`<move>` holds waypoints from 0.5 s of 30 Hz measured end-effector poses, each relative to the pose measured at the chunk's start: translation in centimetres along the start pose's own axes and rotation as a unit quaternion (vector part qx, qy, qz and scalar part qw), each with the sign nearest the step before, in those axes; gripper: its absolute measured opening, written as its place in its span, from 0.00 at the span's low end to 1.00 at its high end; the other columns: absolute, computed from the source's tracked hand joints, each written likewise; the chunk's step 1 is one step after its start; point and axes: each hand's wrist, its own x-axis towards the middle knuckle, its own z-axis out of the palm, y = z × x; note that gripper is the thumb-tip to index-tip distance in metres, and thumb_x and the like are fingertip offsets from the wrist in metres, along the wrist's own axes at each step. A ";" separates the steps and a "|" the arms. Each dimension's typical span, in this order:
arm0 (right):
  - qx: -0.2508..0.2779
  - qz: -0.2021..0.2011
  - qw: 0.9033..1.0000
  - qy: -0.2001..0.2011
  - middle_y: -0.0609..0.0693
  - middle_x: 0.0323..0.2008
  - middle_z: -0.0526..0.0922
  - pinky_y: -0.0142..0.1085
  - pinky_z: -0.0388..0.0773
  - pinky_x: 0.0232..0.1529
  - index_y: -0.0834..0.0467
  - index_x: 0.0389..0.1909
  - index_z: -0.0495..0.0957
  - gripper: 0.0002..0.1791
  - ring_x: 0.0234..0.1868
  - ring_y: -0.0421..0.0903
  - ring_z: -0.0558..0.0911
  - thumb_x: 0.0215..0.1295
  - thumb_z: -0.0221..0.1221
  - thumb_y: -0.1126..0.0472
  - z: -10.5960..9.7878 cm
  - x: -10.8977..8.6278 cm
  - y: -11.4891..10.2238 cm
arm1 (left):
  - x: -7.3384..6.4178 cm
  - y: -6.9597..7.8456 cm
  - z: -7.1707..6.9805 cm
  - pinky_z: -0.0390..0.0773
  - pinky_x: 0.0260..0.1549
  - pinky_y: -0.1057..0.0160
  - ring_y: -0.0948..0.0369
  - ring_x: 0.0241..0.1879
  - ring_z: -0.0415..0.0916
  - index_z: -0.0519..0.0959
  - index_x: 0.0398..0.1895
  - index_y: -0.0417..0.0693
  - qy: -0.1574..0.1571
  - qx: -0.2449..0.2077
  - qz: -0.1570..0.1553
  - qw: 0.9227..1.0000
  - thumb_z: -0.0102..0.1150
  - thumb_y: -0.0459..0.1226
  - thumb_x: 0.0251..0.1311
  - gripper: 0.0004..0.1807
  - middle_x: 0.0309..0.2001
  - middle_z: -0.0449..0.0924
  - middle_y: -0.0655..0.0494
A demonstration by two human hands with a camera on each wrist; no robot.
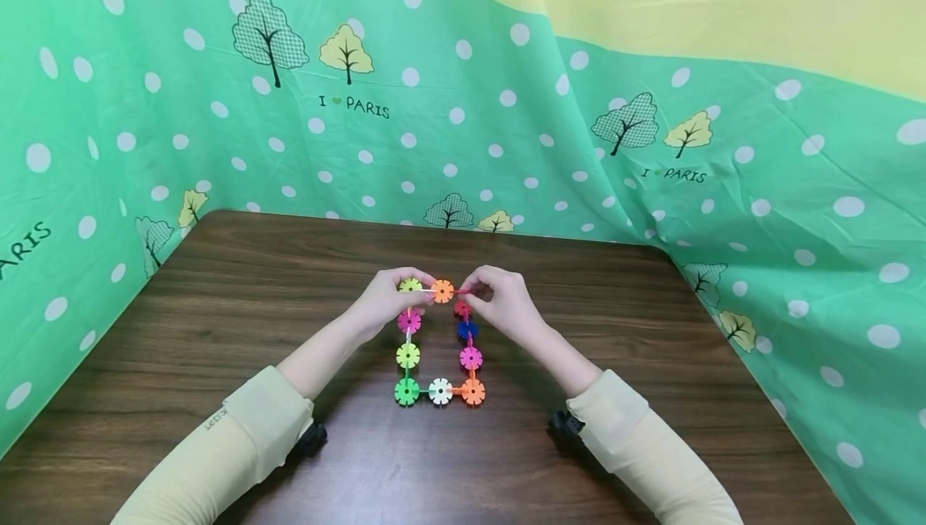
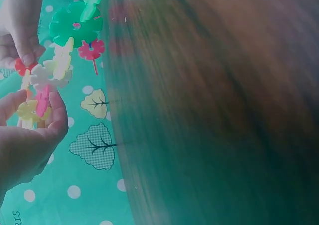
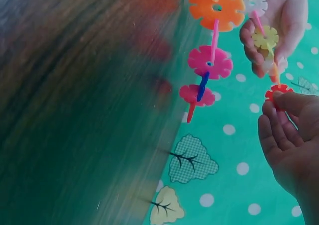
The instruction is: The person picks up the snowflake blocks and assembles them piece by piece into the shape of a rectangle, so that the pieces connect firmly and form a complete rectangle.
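Notched plastic discs of several colours are joined into a chain that outlines a rectangle. At its far side, my left hand (image 1: 383, 297) holds the top left corner, with its thumb and fingers about a white disc (image 3: 280, 65) beside a yellow one (image 1: 411, 286). My right hand (image 1: 504, 297) pinches a red disc (image 3: 278, 91), joined edge-on to the orange disc (image 1: 442, 292) between the hands. Another red disc (image 1: 462, 309) tops the right column, just below my right fingers. Whether it touches the pinched red disc I cannot tell. Fingers partly cover the held discs.
A brown wooden table (image 1: 579, 461) lies beneath the chain. The near row has a green disc (image 1: 407, 391), a white disc (image 1: 440, 391) and an orange disc (image 1: 473, 391). Green dotted cloth (image 1: 463, 107) hangs behind the table and at its sides.
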 end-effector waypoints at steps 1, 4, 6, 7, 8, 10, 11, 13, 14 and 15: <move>-0.001 -0.004 1.000 0.001 0.49 0.28 0.82 0.37 0.81 0.29 0.58 0.28 0.80 0.06 0.28 0.44 0.80 0.52 0.68 0.68 0.1 0.0 -0.1 | 0.0 0.0 0.0 0.81 0.39 0.62 0.41 0.43 0.80 0.79 0.46 0.43 0.001 -0.001 0.000 1.000 0.61 0.34 0.59 0.12 0.37 0.84 0.45; -0.009 -0.015 1.000 0.005 0.48 0.28 0.82 0.34 0.80 0.29 0.58 0.28 0.81 0.05 0.28 0.40 0.79 0.52 0.68 0.68 0.1 0.0 -0.2 | 0.0 0.1 0.1 0.81 0.39 0.61 0.41 0.44 0.80 0.80 0.46 0.43 0.005 0.001 0.002 1.000 0.61 0.34 0.59 0.12 0.37 0.84 0.45; -0.012 -0.021 1.000 0.009 0.47 0.28 0.82 0.32 0.79 0.29 0.57 0.27 0.81 0.05 0.28 0.39 0.79 0.51 0.68 0.68 0.2 0.0 -0.3 | 0.0 0.1 0.1 0.82 0.38 0.61 0.41 0.43 0.80 0.80 0.46 0.42 0.008 0.003 0.005 1.000 0.61 0.33 0.59 0.12 0.36 0.85 0.45; -0.013 -0.024 1.000 0.011 0.47 0.28 0.83 0.31 0.79 0.29 0.57 0.27 0.82 0.05 0.28 0.38 0.79 0.51 0.68 0.68 0.2 0.0 -0.4 | -0.1 0.1 0.0 0.82 0.37 0.62 0.41 0.43 0.80 0.80 0.46 0.42 0.010 0.005 0.008 1.000 0.61 0.33 0.59 0.12 0.36 0.85 0.45; -0.013 -0.028 0.999 0.013 0.47 0.27 0.83 0.31 0.79 0.28 0.58 0.27 0.82 0.05 0.28 0.38 0.79 0.51 0.68 0.68 0.2 0.1 -0.4 | -0.1 0.1 0.0 0.82 0.36 0.62 0.41 0.42 0.80 0.81 0.46 0.42 0.012 0.007 0.009 1.000 0.61 0.33 0.59 0.12 0.36 0.85 0.45; -0.011 -0.036 0.999 0.016 0.47 0.27 0.83 0.30 0.79 0.28 0.58 0.27 0.83 0.04 0.28 0.38 0.80 0.51 0.68 0.68 0.3 0.1 -0.5 | -0.1 0.2 0.0 0.82 0.33 0.64 0.41 0.41 0.80 0.81 0.45 0.42 0.014 0.014 0.011 1.000 0.62 0.32 0.58 0.11 0.35 0.85 0.45; -0.010 -0.040 0.999 0.016 0.47 0.27 0.83 0.31 0.79 0.28 0.58 0.26 0.83 0.04 0.28 0.38 0.80 0.51 0.69 0.67 0.3 0.1 -0.5 | -0.1 0.2 0.0 0.81 0.31 0.65 0.40 0.41 0.80 0.81 0.45 0.42 0.015 0.018 0.011 1.000 0.62 0.32 0.58 0.11 0.35 0.85 0.45; -0.008 -0.046 0.999 0.015 0.48 0.27 0.83 0.32 0.79 0.27 0.58 0.26 0.83 0.03 0.28 0.39 0.80 0.52 0.68 0.67 0.4 0.1 -0.5 | -0.2 0.2 0.0 0.80 0.28 0.67 0.40 0.40 0.80 0.82 0.44 0.42 0.014 0.025 0.012 1.000 0.62 0.33 0.58 0.10 0.35 0.85 0.45; -0.008 -0.048 0.999 0.013 0.48 0.27 0.83 0.33 0.80 0.27 0.59 0.27 0.83 0.03 0.28 0.39 0.80 0.52 0.68 0.67 0.4 0.1 -0.5 | -0.2 0.1 0.0 0.79 0.27 0.68 0.40 0.40 0.80 0.82 0.43 0.43 0.012 0.028 0.011 0.999 0.62 0.33 0.58 0.10 0.35 0.85 0.44; -0.009 -0.049 0.999 0.011 0.48 0.27 0.83 0.33 0.80 0.27 0.59 0.27 0.83 0.02 0.28 0.39 0.80 0.53 0.68 0.66 0.5 0.1 -0.5 | -0.2 0.1 0.0 0.78 0.26 0.68 0.40 0.40 0.80 0.82 0.43 0.42 0.011 0.031 0.014 0.999 0.61 0.32 0.59 0.10 0.35 0.85 0.44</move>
